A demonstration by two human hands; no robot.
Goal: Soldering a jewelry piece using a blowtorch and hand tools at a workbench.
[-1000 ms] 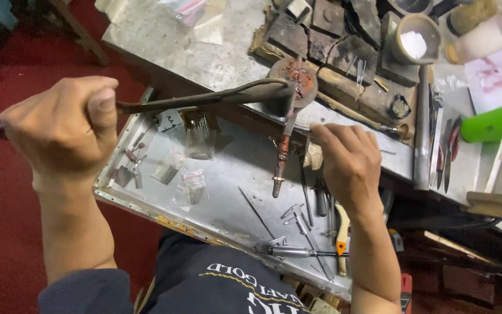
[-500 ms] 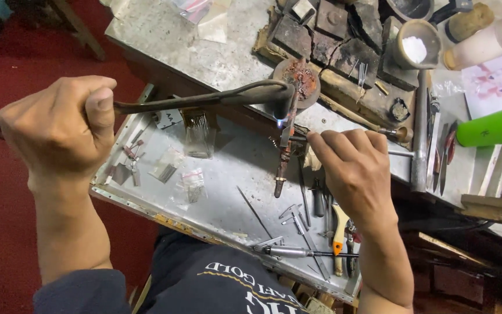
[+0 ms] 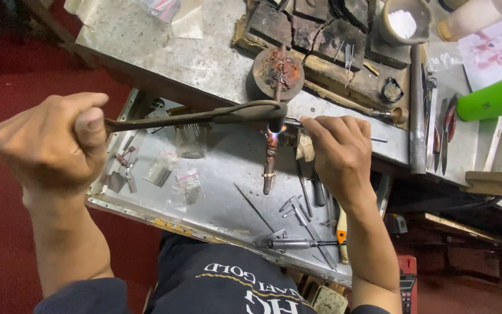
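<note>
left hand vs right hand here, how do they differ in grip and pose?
The left hand is a closed fist around the handle of the long dark torch, out past the tray's left edge. The right hand pinches with its fingertips, close beside the small flame at the torch's tip; what it holds is too small to tell. The left forearm runs down the picture's left side, the right down its right. Both are bare.

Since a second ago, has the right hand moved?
Yes. The right hand has come up from the metal tray toward the bench edge; its fingertips now sit by the small flame below the round rusty dish.
</note>
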